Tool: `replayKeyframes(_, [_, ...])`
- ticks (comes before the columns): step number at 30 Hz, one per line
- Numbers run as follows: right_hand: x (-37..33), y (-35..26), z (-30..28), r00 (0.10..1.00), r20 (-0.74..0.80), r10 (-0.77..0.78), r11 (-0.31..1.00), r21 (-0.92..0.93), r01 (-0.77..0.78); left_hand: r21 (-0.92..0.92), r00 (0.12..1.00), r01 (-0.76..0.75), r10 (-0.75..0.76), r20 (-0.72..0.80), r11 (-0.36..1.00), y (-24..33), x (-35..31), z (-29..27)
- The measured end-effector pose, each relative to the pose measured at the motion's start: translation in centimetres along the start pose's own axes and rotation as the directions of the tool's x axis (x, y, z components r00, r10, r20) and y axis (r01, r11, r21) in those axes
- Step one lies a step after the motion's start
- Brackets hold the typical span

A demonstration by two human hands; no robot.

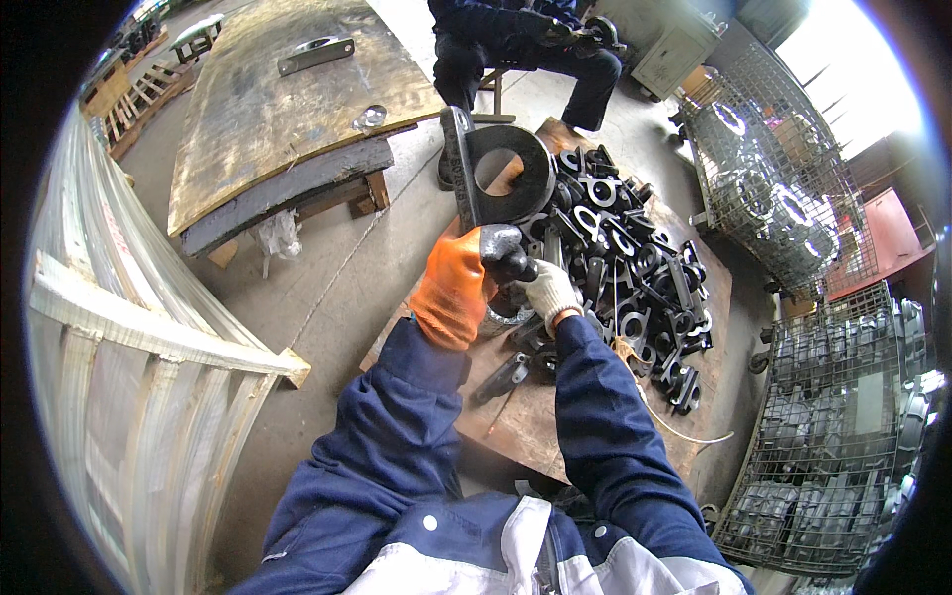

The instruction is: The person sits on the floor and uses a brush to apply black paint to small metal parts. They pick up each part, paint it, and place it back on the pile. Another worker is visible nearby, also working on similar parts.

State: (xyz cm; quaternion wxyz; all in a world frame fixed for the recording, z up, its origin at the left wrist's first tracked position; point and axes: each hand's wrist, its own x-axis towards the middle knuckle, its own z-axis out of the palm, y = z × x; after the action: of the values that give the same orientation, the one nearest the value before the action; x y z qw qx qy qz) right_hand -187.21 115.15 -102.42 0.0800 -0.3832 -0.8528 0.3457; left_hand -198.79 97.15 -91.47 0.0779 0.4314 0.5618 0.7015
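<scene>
An orange glove with dark fingers covers my left hand (451,283), closed around the lower end of a black metal bracket (536,180). That bracket is raised upright, its big round ring facing me and its flat plate on the left. My right hand (548,295), in a white knit glove, is curled against the left hand's dark fingertips; what its fingers hold, if anything, is hidden. Just beyond and to the right lies a heap of black ring brackets (650,260) on a low brown board (526,426). One loose black piece (503,378) rests on the near part of the board.
At the upper left stands a wooden-topped table (268,119) with a bracket (316,57) on it. A person (516,40) sits opposite, holding a dark part. Wire cages (823,426) of metal parts line the right. A pale wrapped crate (149,337) stands left.
</scene>
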Motion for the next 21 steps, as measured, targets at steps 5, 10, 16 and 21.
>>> replayKeyframes(5, [-0.3,0.2,-0.4,0.976,-0.162,-0.147,0.946,-0.311,0.091,0.077,0.998,-0.064,0.065,-0.001,0.995,0.3,0.0,0.0])
replayKeyframes(10, [-0.7,-0.3,0.2,0.993,0.121,-0.013,0.927,-0.371,0.058,0.177,0.995,-0.091,0.095,-0.016,0.980,0.3,0.2,0.2])
replayKeyframes(16, [0.8,1.2,0.1,0.992,-0.126,-0.019,0.996,0.089,0.030,0.106,0.995,-0.090,0.086,0.045,0.990,-0.6,-0.1,-0.1])
replayKeyframes(21, [0.4,3.1,0.7,0.997,-0.083,0.004,0.928,-0.372,-0.035,-0.218,0.974,0.205,-0.176,0.144,0.954,-1.9,-0.3,-0.1])
